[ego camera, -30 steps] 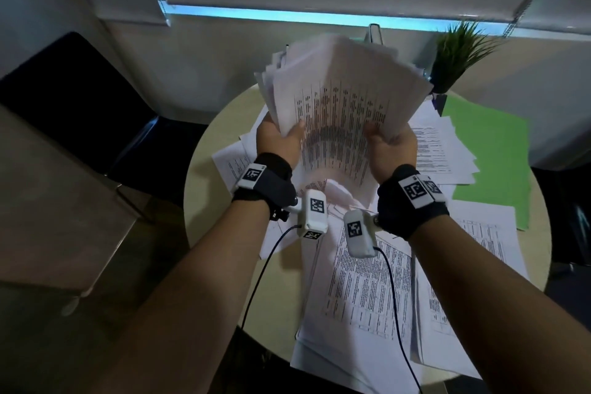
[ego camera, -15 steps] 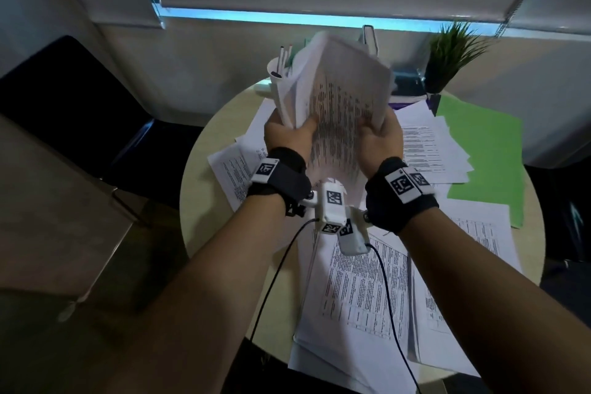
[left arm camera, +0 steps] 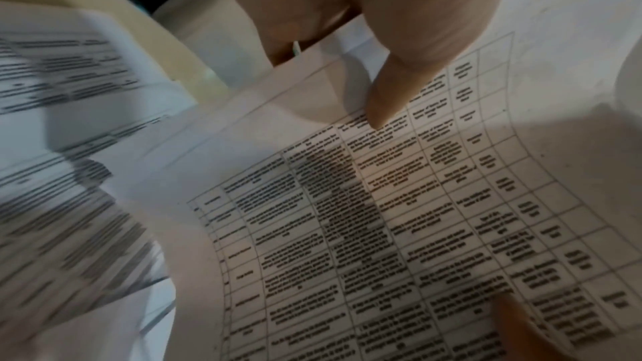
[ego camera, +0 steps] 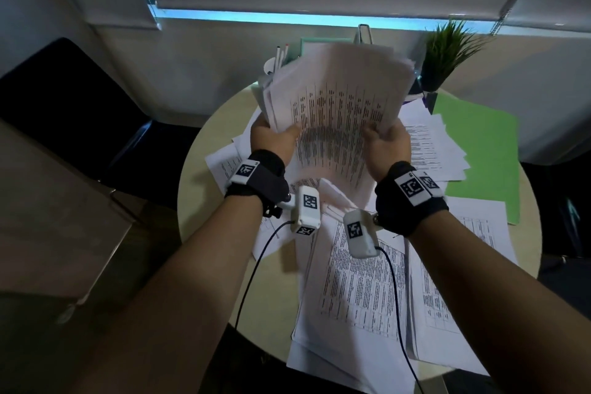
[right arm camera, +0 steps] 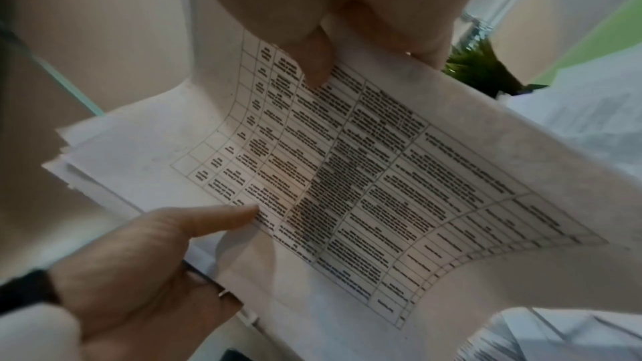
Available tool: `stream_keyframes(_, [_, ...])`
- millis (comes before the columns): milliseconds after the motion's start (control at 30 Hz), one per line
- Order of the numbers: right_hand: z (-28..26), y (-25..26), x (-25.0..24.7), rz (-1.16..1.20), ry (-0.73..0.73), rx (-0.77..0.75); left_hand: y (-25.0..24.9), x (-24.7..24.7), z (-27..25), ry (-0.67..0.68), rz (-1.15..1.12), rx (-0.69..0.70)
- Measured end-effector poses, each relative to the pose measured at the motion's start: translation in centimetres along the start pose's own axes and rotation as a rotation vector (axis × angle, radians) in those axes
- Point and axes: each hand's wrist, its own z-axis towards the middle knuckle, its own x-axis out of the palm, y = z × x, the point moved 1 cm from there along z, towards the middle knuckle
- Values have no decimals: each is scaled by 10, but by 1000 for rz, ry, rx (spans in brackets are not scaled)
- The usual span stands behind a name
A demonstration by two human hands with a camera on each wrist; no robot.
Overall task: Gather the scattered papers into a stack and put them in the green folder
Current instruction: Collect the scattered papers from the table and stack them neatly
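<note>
I hold a thick bundle of printed papers [ego camera: 339, 112] upright above the round table [ego camera: 198, 189]. My left hand [ego camera: 271, 141] grips its left edge, thumb across the front sheet. My right hand [ego camera: 388, 145] grips its right edge the same way. The bundle's top sheet [left arm camera: 399, 229] carries a printed table, and my left thumb [left arm camera: 389, 92] presses on it. In the right wrist view the same sheet [right arm camera: 365, 174] bends between both thumbs. More loose papers [ego camera: 361, 291] lie spread on the table below. The green folder [ego camera: 479, 153] lies at the right, partly under sheets.
A potted plant [ego camera: 447, 51] stands at the back right of the table. A cup with pens [ego camera: 276, 64] and a desk organiser [ego camera: 363, 33] stand behind the bundle. A dark chair [ego camera: 73, 112] is at the left. Cables [ego camera: 252, 269] hang from the wrist cameras.
The bundle was squeezed narrow half a second ago; now my hands are wider apart again and the sheets face me flat. Both hands kept their hold throughout.
</note>
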Motion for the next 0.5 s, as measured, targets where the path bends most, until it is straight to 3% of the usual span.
stream_keyframes(167, [1,4,-11,22,-13,-73,-13,-14,6,-25,-96,92])
stream_keyframes(367, [-3,-18,-14,-36,35,15,1,-16,2,110,48,107])
stream_keyframes(500, [-2,1,-11,-59,27,-64,-19,-8,-1,23,82,204])
